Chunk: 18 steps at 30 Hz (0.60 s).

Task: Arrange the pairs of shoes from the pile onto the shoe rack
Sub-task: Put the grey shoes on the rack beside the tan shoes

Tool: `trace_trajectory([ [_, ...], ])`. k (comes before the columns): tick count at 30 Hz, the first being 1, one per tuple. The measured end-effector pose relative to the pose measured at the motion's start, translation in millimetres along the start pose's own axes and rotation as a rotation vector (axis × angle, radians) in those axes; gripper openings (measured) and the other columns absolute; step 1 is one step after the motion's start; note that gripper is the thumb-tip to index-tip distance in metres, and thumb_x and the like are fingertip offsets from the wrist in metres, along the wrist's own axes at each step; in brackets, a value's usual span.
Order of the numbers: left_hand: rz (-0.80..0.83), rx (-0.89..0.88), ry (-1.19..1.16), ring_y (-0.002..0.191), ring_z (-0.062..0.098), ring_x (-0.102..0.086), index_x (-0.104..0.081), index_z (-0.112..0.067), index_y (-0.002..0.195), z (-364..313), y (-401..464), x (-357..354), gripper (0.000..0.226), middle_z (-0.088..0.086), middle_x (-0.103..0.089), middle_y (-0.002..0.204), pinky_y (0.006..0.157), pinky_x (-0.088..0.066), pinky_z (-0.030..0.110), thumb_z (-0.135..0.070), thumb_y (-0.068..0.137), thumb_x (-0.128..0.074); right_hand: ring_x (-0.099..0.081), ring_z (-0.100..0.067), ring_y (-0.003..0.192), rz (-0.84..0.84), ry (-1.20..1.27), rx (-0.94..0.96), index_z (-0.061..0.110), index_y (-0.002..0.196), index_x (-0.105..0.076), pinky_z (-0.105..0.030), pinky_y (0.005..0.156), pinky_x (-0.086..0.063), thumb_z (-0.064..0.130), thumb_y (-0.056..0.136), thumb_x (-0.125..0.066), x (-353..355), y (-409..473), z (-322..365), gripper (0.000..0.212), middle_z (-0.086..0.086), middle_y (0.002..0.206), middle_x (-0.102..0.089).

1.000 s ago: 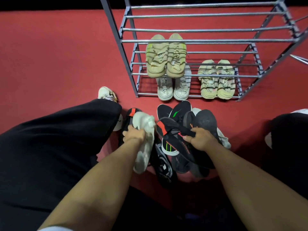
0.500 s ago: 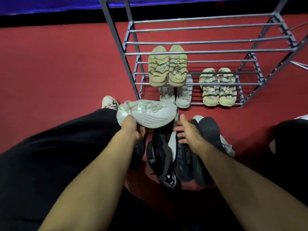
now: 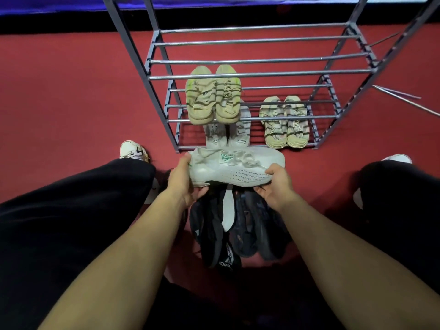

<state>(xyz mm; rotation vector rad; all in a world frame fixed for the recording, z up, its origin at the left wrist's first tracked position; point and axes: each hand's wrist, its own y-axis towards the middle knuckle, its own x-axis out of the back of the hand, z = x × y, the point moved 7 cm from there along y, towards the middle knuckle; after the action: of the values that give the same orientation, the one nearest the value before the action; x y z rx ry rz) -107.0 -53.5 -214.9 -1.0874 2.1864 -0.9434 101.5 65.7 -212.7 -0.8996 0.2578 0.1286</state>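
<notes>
Between our knees, just in front of the shoe rack [image 3: 259, 73], we hold one white sneaker [image 3: 235, 169] sideways above the pile of dark shoes [image 3: 235, 229]. Our left hand [image 3: 184, 184] grips its heel end, thumb curled over the top and fingers wrapped underneath; our right hand [image 3: 277, 184] grips the toe end, thumb pressed on the side and fingers curled beneath the sole. A small green emblem sits on the tongue, and rows of tiny dark marks run along the side, too small for us to read.

On one shoe at the near end of the pile we can make out white letters, roughly "ORPA", with the rest cut off by the fold of the shoe. How many shoes lie in the pile we cannot tell, since they overlap in shadow.

On the rack, a pair of beige strapped sandals [image 3: 212, 96] rests on a middle tier. Below them a pair of white shoes [image 3: 227, 136] carries printed words on the heels that we cannot read, and our sneaker hides their near ends. A second beige pair [image 3: 284, 122] on the lowest tier has lettering on the insoles, also illegible. Rack bars cross all three pairs, and the rack's upper part runs out of view.

On the red floor [image 3: 71, 91], our own shoe [image 3: 133, 150] peeks out past the black trouser leg [image 3: 71, 210].
</notes>
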Motion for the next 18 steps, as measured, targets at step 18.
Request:
trace_trajectory([
  [18, 0.361, -0.062, 0.651, 0.072, 0.014, -0.053, -0.046, -0.024, 0.086, 119, -24, -175, 0.044, -0.001, -0.056, 0.079, 0.058, -0.041, 0.027, -0.054, 0.070, -0.074, -0.069, -0.026, 0.102, -0.165, 0.146, -0.002, 0.025, 0.127, -0.056, -0.038, 0.067, -0.059, 0.018, 0.082, -0.055, 116, 9, 9, 0.045, -0.008, 0.120, -0.069],
])
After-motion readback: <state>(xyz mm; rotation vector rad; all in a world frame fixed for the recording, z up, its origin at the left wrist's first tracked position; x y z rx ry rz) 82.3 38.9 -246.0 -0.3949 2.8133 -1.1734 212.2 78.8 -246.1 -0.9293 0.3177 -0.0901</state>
